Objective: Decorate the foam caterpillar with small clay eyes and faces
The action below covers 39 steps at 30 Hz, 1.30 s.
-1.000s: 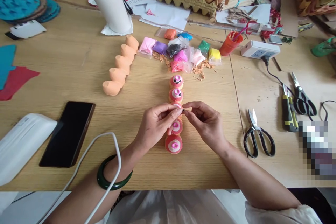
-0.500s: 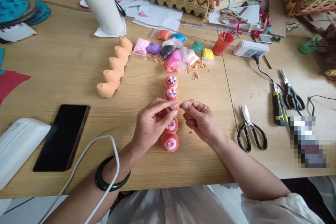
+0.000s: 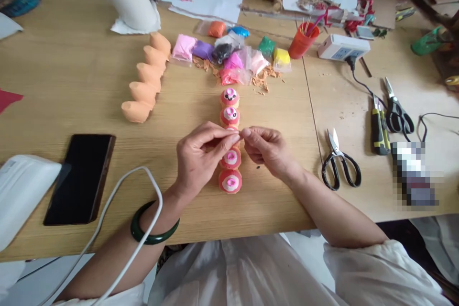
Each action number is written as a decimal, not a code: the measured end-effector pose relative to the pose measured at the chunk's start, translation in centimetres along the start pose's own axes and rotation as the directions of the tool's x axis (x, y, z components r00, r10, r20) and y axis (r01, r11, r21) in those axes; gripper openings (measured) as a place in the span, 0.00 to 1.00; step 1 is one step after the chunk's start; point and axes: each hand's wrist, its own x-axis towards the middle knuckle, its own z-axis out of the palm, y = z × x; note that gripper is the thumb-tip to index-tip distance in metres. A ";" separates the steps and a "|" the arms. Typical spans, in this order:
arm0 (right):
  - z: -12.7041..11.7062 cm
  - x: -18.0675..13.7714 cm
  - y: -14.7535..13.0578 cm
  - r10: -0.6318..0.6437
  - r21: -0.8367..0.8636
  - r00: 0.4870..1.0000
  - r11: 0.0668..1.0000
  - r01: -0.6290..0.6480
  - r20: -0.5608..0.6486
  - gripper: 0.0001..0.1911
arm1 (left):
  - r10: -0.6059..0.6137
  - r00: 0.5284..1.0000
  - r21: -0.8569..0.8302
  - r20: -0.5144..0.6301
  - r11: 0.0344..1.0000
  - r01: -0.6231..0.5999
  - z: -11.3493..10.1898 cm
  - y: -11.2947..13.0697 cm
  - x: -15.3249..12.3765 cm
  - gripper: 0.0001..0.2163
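A row of egg-carton cups (image 3: pixel 230 181) covered in pink and white clay runs away from me across the table. The two farthest cups carry small black features on their faces. Above the middle of this row, my left hand (image 3: pixel 201 153) is closed, thumb and forefinger pinched together. My right hand (image 3: pixel 270 150) is curled in a pinch too, its fingertips meeting those of my left. Whatever lies between the fingertips is too small to make out. Partly hidden under the hands is the middle cup. A tiny black speck (image 3: pixel 258 167) lies on the table below my right hand.
Bags of coloured clay (image 3: pixel 229 52) lie behind the row, among orange scraps. An undecorated egg-carton strip (image 3: pixel 141 88) and a phone (image 3: pixel 81 179) are on the left. Scissors (image 3: pixel 339 160), a utility knife (image 3: pixel 379 126) and a power strip (image 3: pixel 343 48) are on the right. A white cable (image 3: pixel 118 191) crosses my left forearm.
My hands have come together, so the fingertips that were slightly apart now meet. The whole view has tilted down a little, and the table's things appear higher in it.
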 end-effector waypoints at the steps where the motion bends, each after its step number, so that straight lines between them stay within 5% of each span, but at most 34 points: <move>1: -0.3 0.2 -0.2 -0.069 -0.087 0.997 0.994 0.066 -0.031 0.26 | -0.012 1.000 0.003 -0.018 1.000 0.012 -0.1 0.0 0.0 0.03; 5: -1.8 0.5 -1.5 -0.218 -0.401 0.965 0.905 0.145 -0.143 0.13 | 0.034 0.997 0.009 -0.075 0.999 -0.033 -0.4 -0.4 0.2 0.03; 7: -2.2 -0.3 -2.2 -0.314 -0.614 0.946 0.763 0.202 -0.079 0.05 | 0.073 0.994 -0.001 -0.080 0.997 -0.073 -0.4 -0.6 0.2 0.04; 10: -2.7 -2.7 -2.4 -0.340 -0.829 0.933 0.482 0.283 0.121 0.06 | 0.074 0.995 -0.014 -0.061 0.997 -0.075 -0.4 -0.5 0.2 0.03; 16: -4.0 -6.9 1.4 -0.291 -0.931 0.916 0.156 0.330 0.276 0.08 | 0.095 0.994 -0.062 -0.059 0.993 -0.098 -0.2 -0.4 0.3 0.03; 20: -4.4 -7.0 3.5 -0.346 -0.942 0.894 0.070 0.328 0.286 0.08 | 0.068 0.997 -0.071 -0.042 0.995 -0.070 -0.1 -0.8 0.4 0.04; 23: -4.3 -6.5 3.7 -0.391 -0.938 0.896 0.175 0.299 0.212 0.10 | 0.050 0.999 -0.054 -0.005 0.997 -0.050 0.0 -1.2 0.4 0.04; 26: -3.7 -5.7 2.7 -0.387 -0.793 0.922 0.562 0.235 -0.001 0.07 | 0.074 0.997 -0.039 -0.007 0.996 -0.075 0.0 -1.6 0.4 0.04; 29: -2.9 -4.2 1.3 -0.252 -0.384 0.954 0.907 0.174 -0.163 0.13 | 0.078 0.997 -0.047 -0.021 0.996 -0.079 0.1 -1.5 0.5 0.04; 33: -1.6 -1.5 -0.2 -0.163 -0.085 0.966 0.985 0.148 -0.200 0.10 | 0.054 0.998 -0.109 -0.017 0.993 -0.056 0.1 -1.2 0.6 0.06; 39: -0.4 0.6 -0.3 -0.072 0.069 0.993 0.994 0.079 -0.098 0.04 | -0.015 1.000 -0.206 -0.015 0.978 0.012 0.2 -1.0 0.7 0.06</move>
